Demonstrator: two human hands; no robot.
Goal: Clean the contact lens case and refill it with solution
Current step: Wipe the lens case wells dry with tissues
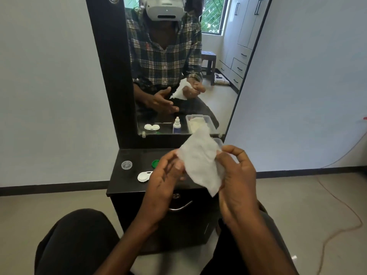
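Both hands are raised over the front of the dark dresser top (127,187). Right hand (238,179) pinches one edge of a crumpled white tissue (200,161), fingers curled on it; left hand (164,175) is half open, its fingertips touching the tissue's other edge. Just left of the left hand the white contact lens case (143,176) lies uncapped on the dresser top, partly hidden by the hand. Beyond it sits a green cap (155,163), and farther left a clear cap (126,165). Past the tissue, a clear plastic box (218,142) shows only a corner; its contents are hidden.
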